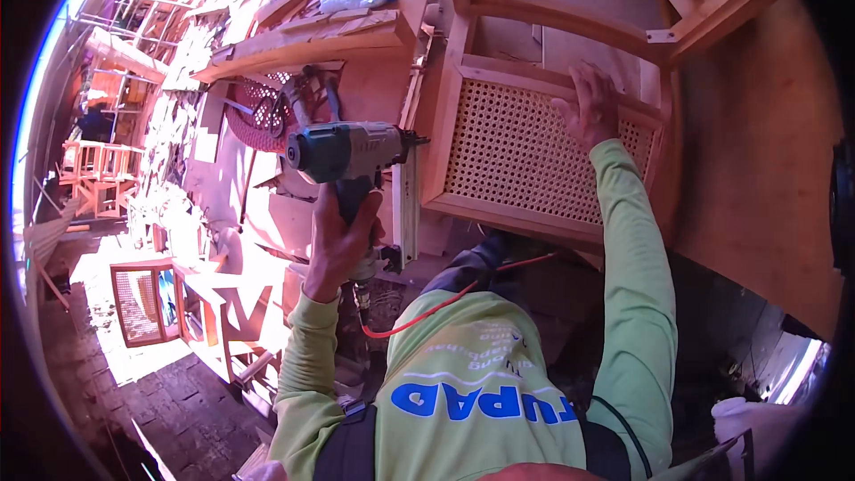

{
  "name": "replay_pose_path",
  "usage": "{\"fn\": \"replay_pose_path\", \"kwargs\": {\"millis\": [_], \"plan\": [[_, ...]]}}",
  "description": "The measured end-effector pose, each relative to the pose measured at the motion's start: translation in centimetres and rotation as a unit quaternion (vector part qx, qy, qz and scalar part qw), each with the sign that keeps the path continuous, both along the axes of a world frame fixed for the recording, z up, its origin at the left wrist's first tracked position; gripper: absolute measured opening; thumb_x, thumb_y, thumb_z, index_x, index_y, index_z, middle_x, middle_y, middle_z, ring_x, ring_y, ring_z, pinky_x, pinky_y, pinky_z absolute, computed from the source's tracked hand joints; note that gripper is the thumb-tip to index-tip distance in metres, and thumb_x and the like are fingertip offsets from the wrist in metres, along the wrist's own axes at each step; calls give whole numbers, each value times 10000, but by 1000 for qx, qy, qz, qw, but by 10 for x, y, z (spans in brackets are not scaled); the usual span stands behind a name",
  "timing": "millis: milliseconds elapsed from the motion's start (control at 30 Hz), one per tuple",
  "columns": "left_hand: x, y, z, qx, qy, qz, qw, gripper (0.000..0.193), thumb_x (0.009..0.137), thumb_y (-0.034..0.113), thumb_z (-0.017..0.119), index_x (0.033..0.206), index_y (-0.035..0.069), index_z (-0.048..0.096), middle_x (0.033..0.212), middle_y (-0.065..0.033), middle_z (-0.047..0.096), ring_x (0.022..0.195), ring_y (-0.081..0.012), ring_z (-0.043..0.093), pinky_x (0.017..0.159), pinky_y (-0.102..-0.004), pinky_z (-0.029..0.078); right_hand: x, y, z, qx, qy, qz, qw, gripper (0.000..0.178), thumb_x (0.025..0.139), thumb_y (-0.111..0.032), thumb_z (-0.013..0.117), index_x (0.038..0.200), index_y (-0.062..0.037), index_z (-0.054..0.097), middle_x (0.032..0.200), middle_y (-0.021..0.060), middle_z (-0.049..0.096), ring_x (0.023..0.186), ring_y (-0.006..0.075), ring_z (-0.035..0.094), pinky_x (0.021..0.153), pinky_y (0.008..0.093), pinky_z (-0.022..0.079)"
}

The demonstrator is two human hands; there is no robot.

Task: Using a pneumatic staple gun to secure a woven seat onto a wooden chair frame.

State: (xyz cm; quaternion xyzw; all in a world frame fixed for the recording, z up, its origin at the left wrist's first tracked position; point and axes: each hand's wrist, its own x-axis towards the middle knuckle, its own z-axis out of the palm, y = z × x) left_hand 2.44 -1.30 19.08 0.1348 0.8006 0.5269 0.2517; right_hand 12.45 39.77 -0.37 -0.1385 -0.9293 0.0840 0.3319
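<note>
My left hand [337,236] is wrapped around the grip of a teal and grey air nail gun [349,147]. The nose of the gun points right, close to the left edge of a wooden chair seat frame [443,138]. A red air hose [427,305] runs from below the gun's handle across in front of me. Woven cane [512,156] fills the seat frame. My right hand [590,111] lies over the cane at the frame's far rail, its fingers stretched out and thumb apart. Its underside is hidden.
More wooden chair framing [561,13] rises beyond the seat. A brown wooden board [757,160] lies to the right. At the back left, a plastic bottle [358,0] rests among wood offcuts [303,40], near a red woven basket [254,116]. A cane-panelled chair [142,303] stands at lower left.
</note>
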Motion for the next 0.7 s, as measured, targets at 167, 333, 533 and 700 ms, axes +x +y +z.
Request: {"fn": "replay_pose_path", "kwargs": {"millis": [167,333,533,700], "plan": [[-6,-1,2,-47,23,-12,999,253,1009,136,687,1117,28,485,699,-47,623,571,-125,619,506,-291,473,-9,18,-17,-32,-93,-15,995,578,880,-434,769,1339,-115,619,1228,111,653,1136,356,601,1003,499,447],[-10,23,-6,-78,75,-59,992,287,1004,141,681,1172,11,489,720,-56,639,586,-141,641,526,-313,506,-9,14,-22,-46,-80,-39,995,570,871,-459,772,1305,-112,643,1204,105,653,1127,350,600,1000,496,441],[-14,54,-6,-126,69,-111,983,296,1022,154,656,1225,37,476,750,-64,637,597,-142,649,520,-315,514,-8,9,-23,-52,-84,-64,993,594,870,-504,749,1310,-121,641,1206,96,644,1158,345,580,1030,493,419],[-15,61,-8,-124,69,-123,982,284,1024,165,657,1203,37,478,760,-53,622,578,-139,638,495,-315,501,-9,9,-29,-49,-64,-71,994,613,864,-532,737,1317,-132,633,1190,94,635,1162,342,568,1059,499,398]]}}
